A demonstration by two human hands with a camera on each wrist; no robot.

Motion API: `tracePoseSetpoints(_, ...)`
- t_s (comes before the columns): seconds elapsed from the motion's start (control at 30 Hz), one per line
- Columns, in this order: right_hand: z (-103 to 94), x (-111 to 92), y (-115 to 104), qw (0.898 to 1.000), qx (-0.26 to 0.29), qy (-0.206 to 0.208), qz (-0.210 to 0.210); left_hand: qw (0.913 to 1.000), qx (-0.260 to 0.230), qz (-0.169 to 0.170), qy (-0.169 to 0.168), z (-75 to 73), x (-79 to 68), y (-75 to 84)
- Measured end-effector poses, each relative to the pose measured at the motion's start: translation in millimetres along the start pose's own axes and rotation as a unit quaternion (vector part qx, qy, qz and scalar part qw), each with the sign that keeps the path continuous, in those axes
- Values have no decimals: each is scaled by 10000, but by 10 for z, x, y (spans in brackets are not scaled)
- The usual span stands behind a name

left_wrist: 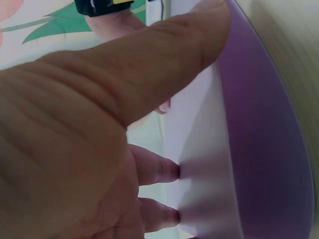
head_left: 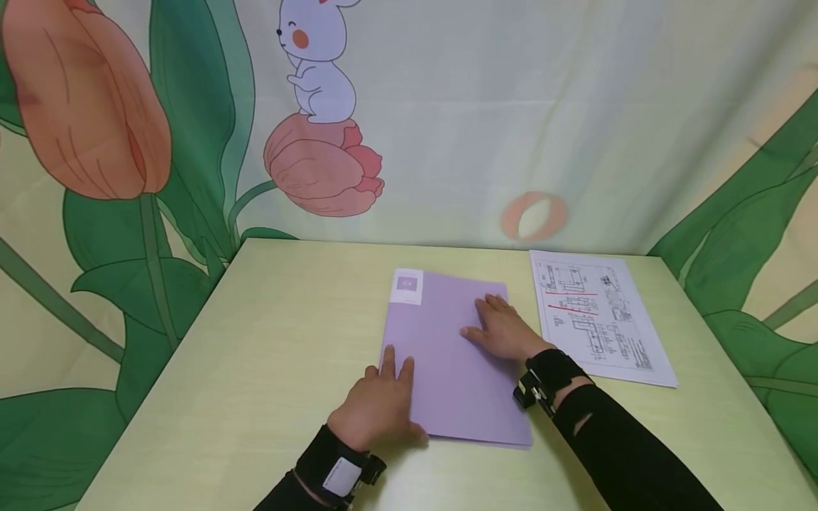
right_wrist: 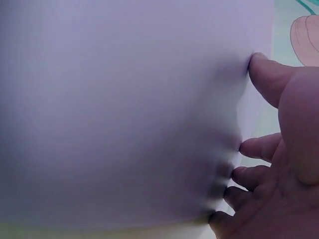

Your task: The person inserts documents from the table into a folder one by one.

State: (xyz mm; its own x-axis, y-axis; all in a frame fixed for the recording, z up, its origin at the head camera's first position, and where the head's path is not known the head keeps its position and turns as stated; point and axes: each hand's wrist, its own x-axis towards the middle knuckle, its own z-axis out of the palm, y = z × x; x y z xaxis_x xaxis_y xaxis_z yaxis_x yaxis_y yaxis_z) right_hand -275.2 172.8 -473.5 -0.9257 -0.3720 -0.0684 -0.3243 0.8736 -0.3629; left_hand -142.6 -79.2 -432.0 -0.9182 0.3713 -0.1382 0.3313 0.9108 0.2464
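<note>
A closed light-purple folder (head_left: 454,383) with a white label at its top left corner lies on the table. My left hand (head_left: 377,408) rests along its left edge, fingers spread and fairly straight, the thumb at the near left corner. In the left wrist view the thumb (left_wrist: 199,37) lies at the folder's edge, where the purple cover bows a little. My right hand (head_left: 505,330) presses on the upper right part of the cover. The right wrist view shows the right fingertips (right_wrist: 246,147) touching the folder's surface, spread apart.
A stack of white paper (head_left: 607,319) printed with technical drawings and two red lines lies to the right of the folder, beside the right wrist. The pale wooden table (head_left: 287,319) ends at a curtain (head_left: 447,142) with tulips and a rabbit. Black bands sit on both wrists.
</note>
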Motion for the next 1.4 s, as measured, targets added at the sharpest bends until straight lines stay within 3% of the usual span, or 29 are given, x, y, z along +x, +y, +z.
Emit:
tracePoseSetpoints(0.27, -4, -161, -57, 9968, 518, 250, 562, 9998, 192, -33, 103, 30, 38, 18)
tracePoseSetpoints(0.53, -118, -355, -125, 9821, 936, 666, 1495, 9999, -63, -102, 79, 13, 112, 29)
tracePoseSetpoints(0.73, -237, -501, -48, 9731, 1103, 530, 1953, 9977, -505, -455, 72, 16, 248, -66)
tracePoseSetpoints(0.9, -276, -613, 2, 9624, 1238, 284, 2400, 9964, -705, -448, 140, 38, 347, -152)
tracePoseSetpoints(1.17, -247, -706, 21, 9506, 1493, 177, 2715, 9916, -1209, -467, 25, 35, 405, -242)
tracePoseSetpoints(1.27, -223, -719, 41, 9509, 1500, 164, 2703, 9941, -1028, -359, 30, 32, 369, -222)
tracePoseSetpoints(1.4, -202, -719, 46, 9516, 1504, 229, 2669, 9982, -597, 67, 3, 65, 305, -144)
